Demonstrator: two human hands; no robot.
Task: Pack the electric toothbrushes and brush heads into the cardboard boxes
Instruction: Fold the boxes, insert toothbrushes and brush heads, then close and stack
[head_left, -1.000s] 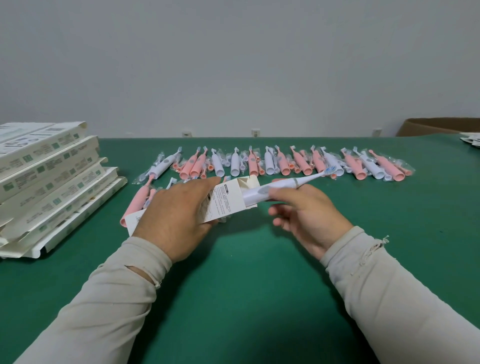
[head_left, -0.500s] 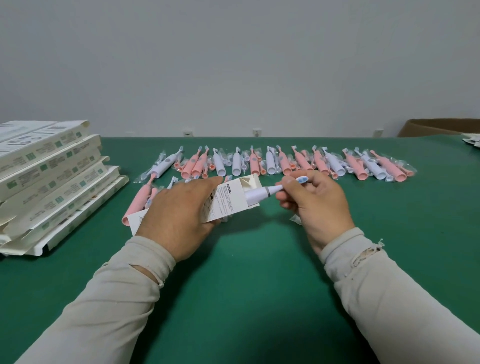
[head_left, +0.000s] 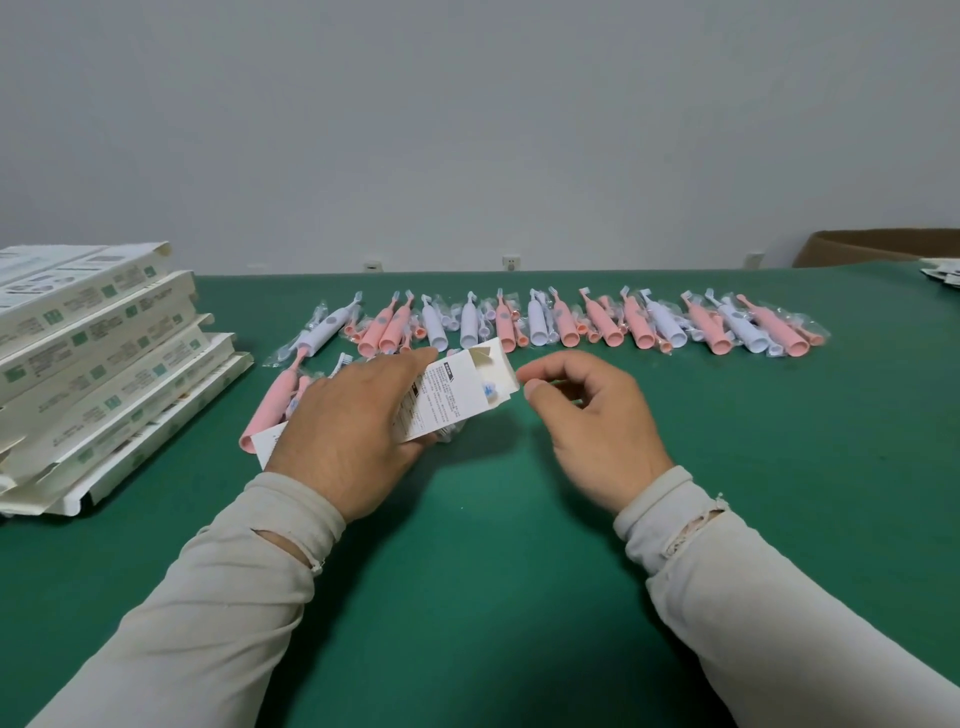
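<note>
Both hands were over the green table (head_left: 519, 597). The box (head_left: 457, 395) was held in the left hand (head_left: 348, 436), with fingers wrapped round it and its open end turned to the right. The right hand (head_left: 592, 421) was loosely curled just beside that end, and nothing was held in it. A toothbrush (head_left: 490, 389) was tucked inside, with only its blue tip seen. The flap should be folded in gently next, so the box is not bent. More toothbrushes (head_left: 571, 327) were laid in a row behind the hands. Flat boxes (head_left: 98, 358) were stacked to the left.
</note>
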